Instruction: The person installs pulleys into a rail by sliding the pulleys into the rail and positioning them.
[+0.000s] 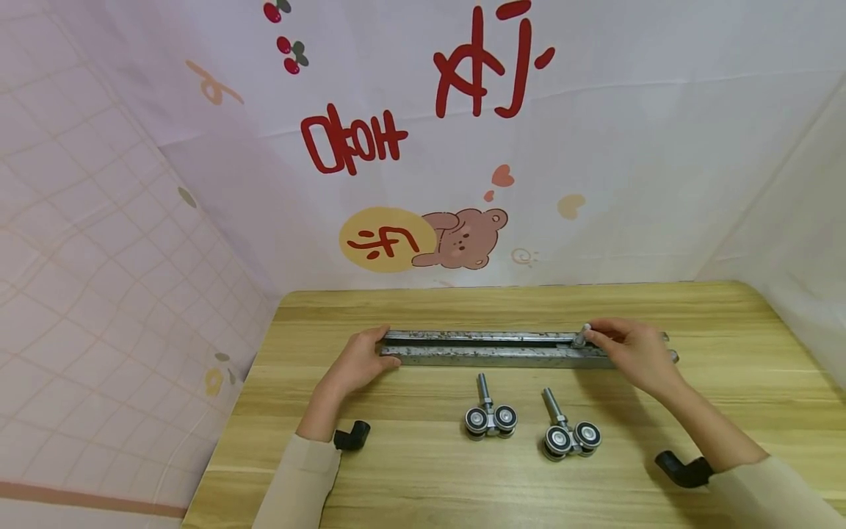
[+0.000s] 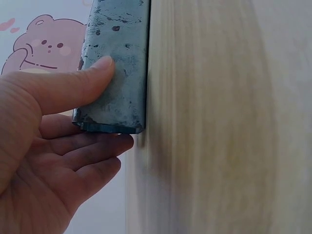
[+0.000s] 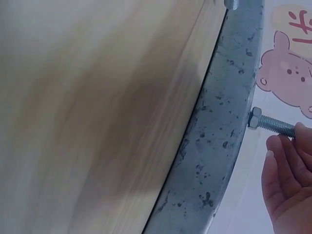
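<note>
The left hand [image 1: 360, 360] grips the left end of a long, scratched grey metal rail [image 1: 476, 361], which lies near the far edge of the light wooden desk [image 1: 423, 485]. The right hand [image 1: 640, 356] pinches a silver screw-like bolt [image 3: 275, 125] sticking up from the rail, near its right end. Two small silver metal carts [image 1: 490, 421] with round wheels sit farther from that edge.
</note>
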{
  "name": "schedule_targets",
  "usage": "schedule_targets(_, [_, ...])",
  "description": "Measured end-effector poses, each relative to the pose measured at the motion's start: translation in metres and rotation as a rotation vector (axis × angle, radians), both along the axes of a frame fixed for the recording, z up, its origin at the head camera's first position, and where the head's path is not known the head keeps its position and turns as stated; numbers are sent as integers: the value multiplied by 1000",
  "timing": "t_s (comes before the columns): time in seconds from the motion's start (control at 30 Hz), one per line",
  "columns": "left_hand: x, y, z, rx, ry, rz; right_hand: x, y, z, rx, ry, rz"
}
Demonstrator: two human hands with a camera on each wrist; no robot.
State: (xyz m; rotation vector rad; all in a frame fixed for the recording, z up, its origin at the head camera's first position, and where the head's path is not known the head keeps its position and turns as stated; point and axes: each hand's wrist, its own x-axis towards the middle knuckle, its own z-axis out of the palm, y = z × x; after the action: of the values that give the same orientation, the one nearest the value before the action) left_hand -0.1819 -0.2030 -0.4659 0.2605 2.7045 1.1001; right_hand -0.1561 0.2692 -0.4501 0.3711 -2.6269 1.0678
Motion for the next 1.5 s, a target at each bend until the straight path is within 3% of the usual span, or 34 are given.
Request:
schedule_targets(0.23, [1,-1,0,-5,-1,3,0,-7,1,-13,-66,22])
schedule_targets(0.73, [1,-1,-3,-5,-4,5,-5,-20,-2,6,-28,43])
schedule_targets(1.5, [0,0,-1,17,1,1,-10,-35,9,26,-103,77])
